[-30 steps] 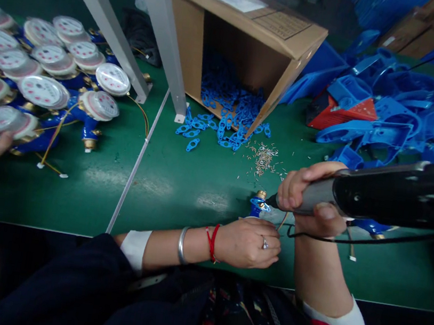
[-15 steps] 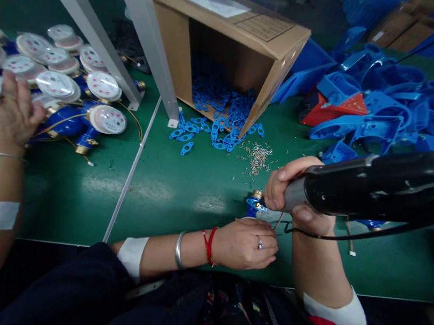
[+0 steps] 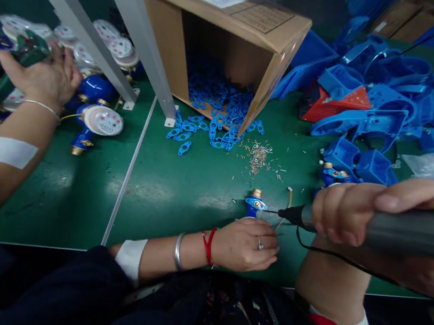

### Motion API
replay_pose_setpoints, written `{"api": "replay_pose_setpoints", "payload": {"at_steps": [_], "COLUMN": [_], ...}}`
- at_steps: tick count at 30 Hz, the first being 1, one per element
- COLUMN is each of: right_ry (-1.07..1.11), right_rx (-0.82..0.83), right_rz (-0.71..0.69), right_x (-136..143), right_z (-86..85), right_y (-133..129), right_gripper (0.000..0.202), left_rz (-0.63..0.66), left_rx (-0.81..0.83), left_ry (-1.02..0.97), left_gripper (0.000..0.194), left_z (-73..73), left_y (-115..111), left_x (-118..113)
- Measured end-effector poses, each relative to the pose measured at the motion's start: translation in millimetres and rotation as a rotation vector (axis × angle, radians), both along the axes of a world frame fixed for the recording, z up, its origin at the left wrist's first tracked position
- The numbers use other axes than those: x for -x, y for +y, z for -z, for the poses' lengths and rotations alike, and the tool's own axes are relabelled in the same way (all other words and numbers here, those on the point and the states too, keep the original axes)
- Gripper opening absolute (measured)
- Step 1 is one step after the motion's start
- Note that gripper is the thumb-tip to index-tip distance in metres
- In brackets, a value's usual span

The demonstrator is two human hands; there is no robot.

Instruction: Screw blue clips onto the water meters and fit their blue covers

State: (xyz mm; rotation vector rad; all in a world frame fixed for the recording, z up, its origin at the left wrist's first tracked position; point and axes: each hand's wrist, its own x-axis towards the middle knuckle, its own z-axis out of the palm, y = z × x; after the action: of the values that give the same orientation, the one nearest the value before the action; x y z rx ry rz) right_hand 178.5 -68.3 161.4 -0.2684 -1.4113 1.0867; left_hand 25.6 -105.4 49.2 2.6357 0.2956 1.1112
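Observation:
My left hand (image 3: 248,245), with a ring on one finger, is closed over a water meter near the table's front edge. Most of the meter is hidden beneath it; a blue pipe end with a brass thread (image 3: 257,193) sticks out past the fingers. Across that pipe lies a light-blue oval plate (image 3: 256,204) with a brass-coloured spot on it. My right hand (image 3: 345,213) is wrapped around a black and grey electric screwdriver (image 3: 401,229). Its thin bit (image 3: 271,211) points left, with the tip close beside the oval plate; contact cannot be made out. A short cable (image 3: 289,199) lies behind the bit.
Loose screws (image 3: 258,157) lie beyond the meter. A cardboard box (image 3: 284,59) on its side spills blue oval plates (image 3: 183,136). Blue plastic housings (image 3: 389,111) are heaped right. At left, a co-worker's hand (image 3: 46,79) is among water meters (image 3: 104,121), behind grey posts (image 3: 139,28).
My right hand and the screwdriver have drawn back to the right, baring the bit and the oval plate. My left hand stays put. The co-worker's hand has moved farther up and right.

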Motion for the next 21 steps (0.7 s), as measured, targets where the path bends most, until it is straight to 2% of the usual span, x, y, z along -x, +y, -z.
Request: {"api": "replay_pose_setpoints", "payload": {"at_steps": [4, 9, 21], "right_ry": [0.033, 0.069, 0.051], "right_rx": [0.028, 0.075, 0.130], "right_rz": [0.102, 0.112, 0.116], "right_x": [0.7, 3.6, 1.3], "right_z": [7.6, 26.7, 31.7], "right_y": [3.3, 8.1, 5.0], "right_gripper": [0.028, 0.029, 0.029], "left_rz": [-0.004, -0.026, -0.020], "left_rx": [-0.011, -0.004, 0.020], "left_ry": [0.008, 0.052, 0.059], "left_gripper": [0.021, 0.022, 0.021], "left_z": [-1.1, -3.5, -3.5], "left_y": [2.2, 0.1, -0.2], "left_x": [0.8, -0.4, -1.7]}}
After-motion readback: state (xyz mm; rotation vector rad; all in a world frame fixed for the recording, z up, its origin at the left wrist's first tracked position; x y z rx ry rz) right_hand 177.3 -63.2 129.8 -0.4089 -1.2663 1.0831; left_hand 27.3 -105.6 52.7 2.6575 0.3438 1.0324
